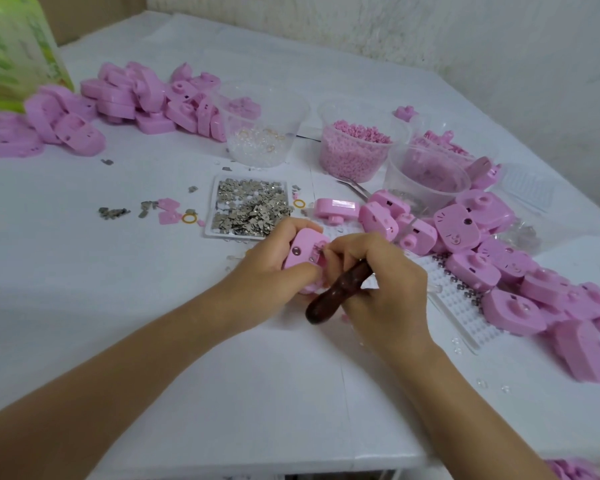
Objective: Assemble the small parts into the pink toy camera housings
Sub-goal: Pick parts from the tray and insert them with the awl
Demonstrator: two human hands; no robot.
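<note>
My left hand (269, 271) grips a pink toy camera housing (303, 252) just above the white table, its open side tilted toward me. My right hand (381, 282) holds a tool with a dark brown wooden handle (336, 292); its tip, hidden by my fingers, points into the housing. A flat tray of small grey metal clips (248, 206) lies just beyond my hands. Two yellow rings (189, 218) (299, 203) lie beside that tray.
Pink housings are heaped at the far left (136, 98) and along the right (482, 244). Clear cups hold clear bits (260, 133), pink pellets (355, 148) and pink parts (426, 174). A white pegged board (461, 306) lies right of my hands. A green bag (14, 46) stands far left.
</note>
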